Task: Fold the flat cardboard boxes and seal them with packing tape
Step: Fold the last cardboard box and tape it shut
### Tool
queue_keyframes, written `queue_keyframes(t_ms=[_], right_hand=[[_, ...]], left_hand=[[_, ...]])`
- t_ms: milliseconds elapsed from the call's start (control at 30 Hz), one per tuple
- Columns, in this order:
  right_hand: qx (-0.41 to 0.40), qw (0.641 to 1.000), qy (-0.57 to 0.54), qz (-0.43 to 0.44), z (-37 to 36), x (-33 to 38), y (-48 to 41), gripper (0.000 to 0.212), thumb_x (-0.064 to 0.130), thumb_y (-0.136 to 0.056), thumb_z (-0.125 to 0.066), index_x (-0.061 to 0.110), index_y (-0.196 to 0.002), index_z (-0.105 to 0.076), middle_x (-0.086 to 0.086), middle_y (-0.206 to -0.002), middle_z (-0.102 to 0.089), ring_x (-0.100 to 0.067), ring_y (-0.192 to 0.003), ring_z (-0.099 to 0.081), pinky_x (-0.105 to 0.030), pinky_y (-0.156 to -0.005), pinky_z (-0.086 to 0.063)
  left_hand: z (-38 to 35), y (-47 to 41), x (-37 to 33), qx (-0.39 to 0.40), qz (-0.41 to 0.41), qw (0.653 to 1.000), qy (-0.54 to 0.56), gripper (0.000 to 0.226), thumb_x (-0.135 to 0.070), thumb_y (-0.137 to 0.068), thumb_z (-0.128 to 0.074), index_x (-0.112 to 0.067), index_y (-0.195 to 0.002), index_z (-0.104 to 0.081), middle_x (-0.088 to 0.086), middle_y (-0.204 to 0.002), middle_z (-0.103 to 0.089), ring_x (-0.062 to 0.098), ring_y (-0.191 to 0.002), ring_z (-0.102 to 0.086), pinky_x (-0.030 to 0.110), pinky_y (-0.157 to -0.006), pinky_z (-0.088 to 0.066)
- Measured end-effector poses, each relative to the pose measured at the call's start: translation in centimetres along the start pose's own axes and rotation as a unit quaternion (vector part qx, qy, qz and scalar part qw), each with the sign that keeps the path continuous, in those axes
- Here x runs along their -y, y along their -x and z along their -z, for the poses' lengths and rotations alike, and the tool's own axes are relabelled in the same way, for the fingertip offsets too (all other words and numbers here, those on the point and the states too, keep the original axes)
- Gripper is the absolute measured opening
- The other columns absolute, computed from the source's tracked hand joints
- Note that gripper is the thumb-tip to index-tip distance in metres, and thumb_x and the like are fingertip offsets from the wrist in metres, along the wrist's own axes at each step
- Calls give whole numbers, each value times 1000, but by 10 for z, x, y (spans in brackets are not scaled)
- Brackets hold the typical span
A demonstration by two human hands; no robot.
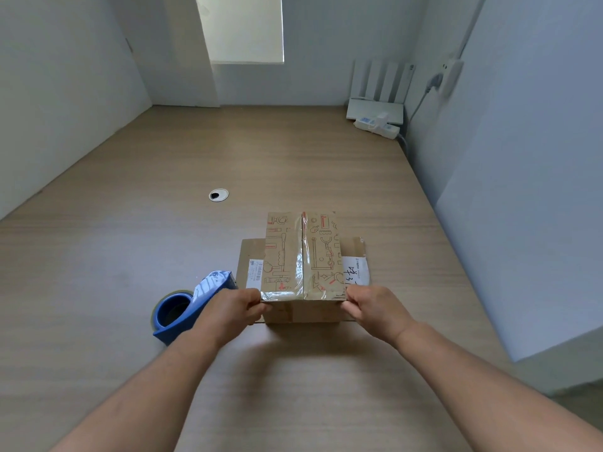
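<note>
A folded cardboard box [287, 256] printed with red and black drawings stands on the wooden table [293, 158]. Clear packing tape [301, 256] runs along its top seam and over the near edge. My left hand [231, 313] grips the box's near left corner, fingers curled at the edge. My right hand [375, 309] grips the near right corner the same way. Under the box lies a flat cardboard piece [249, 256] with white labels. A blue tape dispenser [186, 305] sits just left of my left hand.
A round cable grommet [218, 195] is set in the table behind and left of the box. A white power strip [377, 123] and a white device with upright panels [380, 93] stand at the far right corner. Walls close the table on three sides.
</note>
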State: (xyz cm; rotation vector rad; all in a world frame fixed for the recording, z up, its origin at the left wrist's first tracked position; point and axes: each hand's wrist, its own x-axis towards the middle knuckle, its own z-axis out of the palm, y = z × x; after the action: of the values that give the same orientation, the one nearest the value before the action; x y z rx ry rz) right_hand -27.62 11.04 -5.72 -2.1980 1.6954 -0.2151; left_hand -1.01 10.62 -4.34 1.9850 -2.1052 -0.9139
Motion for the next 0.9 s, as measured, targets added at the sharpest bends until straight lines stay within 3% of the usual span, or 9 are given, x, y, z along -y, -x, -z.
queue_keyframes(t_ms=[133, 200, 267, 367, 433, 500, 633, 767, 900], right_hand=[[38, 998, -19, -54, 2, 5, 4, 32, 43, -92, -54, 27, -73, -34, -4, -96, -61, -18, -78, -45, -27, -65, -35], [34, 996, -10, -85, 3, 6, 5, 33, 57, -88, -53, 26, -85, -42, 4, -93, -57, -17, -81, -50, -28, -68, -40], [5, 992, -39, -119, 2, 7, 4, 50, 67, -85, -47, 25, -111, -50, 7, -111, -60, -16, -97, -58, -29, -77, -45], [-15, 979, -135, -152, 0, 13, -3, 68, 64, -91, -35, 22, -144, -32, 2, -142, -48, -22, -124, -49, -35, -96, -44], [8, 977, -147, -155, -4, 17, -8, 64, 57, -96, -33, 19, -147, -27, -4, -143, -47, -28, -125, -47, -38, -99, -43], [11, 976, -130, -172, -5, 19, -10, 64, 54, -97, -34, 17, -148, -24, -6, -141, -48, -29, -124, -49, -40, -97, -44], [-14, 971, -76, -225, 6, 8, -14, 82, 71, -87, -33, 17, -148, -20, -6, -135, -52, -28, -121, -51, -40, -92, -46], [-22, 962, -97, -254, 17, -22, -26, 99, 80, -75, -42, 21, -149, -13, -3, -138, -48, -26, -124, -48, -43, -94, -46], [16, 972, -105, -208, 33, -52, -35, 103, 78, -71, -53, 25, -150, -15, 0, -141, -47, -23, -125, -48, -42, -96, -46]], left_hand=[[-8, 7, 4, -1, 9, 998, 60, 14, -44, -86, -65, -34, -90, -56, -13, -88, -64, 8, -85, -61, 24, -78, -51], [-8, 7, 3, 13, 19, 994, 104, 45, -45, -82, -69, -32, -122, -52, -10, -109, -65, 5, -98, -61, 22, -86, -50], [-7, 7, 0, 22, 19, 991, 134, 67, -36, -86, -68, -34, -144, -33, -7, -124, -61, 7, -107, -60, 22, -91, -46], [-7, 4, -1, 8, 18, 993, 119, 44, -26, -94, -59, -35, -136, -48, -7, -125, -63, 6, -100, -61, 23, -90, -49], [-10, 2, -5, -7, 37, 993, 115, 28, -23, -95, -55, -30, -122, -61, -1, -119, -66, 7, -89, -61, 24, -83, -52], [-17, 2, -10, -20, 52, 990, 133, 30, -21, -96, -54, -29, -124, -62, 1, -120, -65, 12, -96, -61, 28, -86, -53], [-33, 1, -38, -11, 39, 990, 134, 31, -28, -91, -60, -29, -122, -62, -6, -118, -66, 12, -101, -63, 28, -88, -54], [-38, -7, -66, 41, 17, 988, 149, 52, -45, -90, -59, -32, -137, -44, -9, -126, -61, 6, -106, -59, 30, -93, -52], [-22, -29, -80, -99, 46, 980, 169, 62, -47, -95, -48, -26, -149, -25, -1, -147, -42, 16, -127, -48, 38, -100, -46]])
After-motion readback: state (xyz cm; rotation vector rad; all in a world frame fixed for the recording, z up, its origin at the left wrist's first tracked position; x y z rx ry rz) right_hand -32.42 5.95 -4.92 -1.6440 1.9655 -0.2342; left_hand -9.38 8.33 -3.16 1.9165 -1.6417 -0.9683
